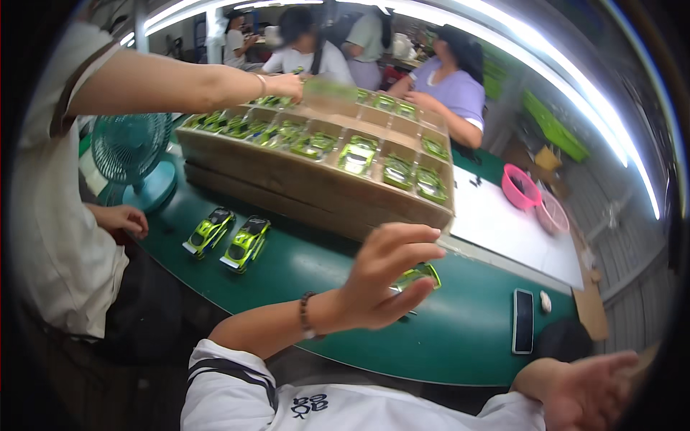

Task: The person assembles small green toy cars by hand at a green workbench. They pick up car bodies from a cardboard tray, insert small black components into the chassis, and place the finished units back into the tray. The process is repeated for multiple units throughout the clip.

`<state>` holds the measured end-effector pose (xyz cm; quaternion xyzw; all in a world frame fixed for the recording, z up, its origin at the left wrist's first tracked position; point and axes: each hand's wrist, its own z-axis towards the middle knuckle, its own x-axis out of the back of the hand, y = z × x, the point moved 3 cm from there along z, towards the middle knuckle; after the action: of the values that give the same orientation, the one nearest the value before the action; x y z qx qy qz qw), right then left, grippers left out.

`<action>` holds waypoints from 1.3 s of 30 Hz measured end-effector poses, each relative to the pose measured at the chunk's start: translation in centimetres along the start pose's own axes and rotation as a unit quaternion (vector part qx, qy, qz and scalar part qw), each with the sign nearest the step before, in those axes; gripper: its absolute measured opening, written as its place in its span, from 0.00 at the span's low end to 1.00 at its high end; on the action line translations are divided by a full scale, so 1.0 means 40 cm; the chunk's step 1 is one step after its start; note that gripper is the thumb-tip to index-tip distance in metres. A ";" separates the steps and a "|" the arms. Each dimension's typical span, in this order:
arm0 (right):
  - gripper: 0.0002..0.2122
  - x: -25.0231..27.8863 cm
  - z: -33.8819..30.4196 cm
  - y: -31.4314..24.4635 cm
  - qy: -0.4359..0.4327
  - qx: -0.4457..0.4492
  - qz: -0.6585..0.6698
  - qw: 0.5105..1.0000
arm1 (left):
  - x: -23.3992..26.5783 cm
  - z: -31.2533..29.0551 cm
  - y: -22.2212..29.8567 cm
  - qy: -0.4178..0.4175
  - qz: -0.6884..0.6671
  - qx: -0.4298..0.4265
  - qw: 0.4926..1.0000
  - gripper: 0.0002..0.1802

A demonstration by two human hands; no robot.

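Note:
My left hand [384, 276] is raised over the green table, its fingers curved and the thumb apart from them. In the gap between thumb and fingers shows a lime-green toy car shell [429, 272], partly hidden by the hand; it appears to lie on the table beyond, not in the grip. At the lower right my right hand [586, 395] is held off the table's edge, palm up, fingers spread, with nothing in it. Two lime-green toy cars with black roofs, a left one [210, 231] and a right one [246, 243], stand left of my left forearm.
A long cardboard box [302, 183] across the table holds several green car shells in clear trays. A teal fan [136, 154] stands left, near a co-worker reaching over the box [187, 87]. A phone [523, 321], a white board [496, 226] and pink baskets [520, 185] are right. Other people sit beyond.

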<state>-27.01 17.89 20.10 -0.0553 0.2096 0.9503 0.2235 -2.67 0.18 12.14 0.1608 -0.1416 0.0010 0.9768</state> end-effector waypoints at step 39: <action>0.09 -0.187 -1.035 0.927 -0.612 -0.341 -0.384 0.602 | -0.138 -0.231 -0.234 -0.295 0.043 0.268 0.916 0.20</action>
<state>-36.47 -32.76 -2.08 0.3914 -0.3560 0.5912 0.6087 -4.98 -5.57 -0.71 0.4031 -0.4243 0.0337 0.8102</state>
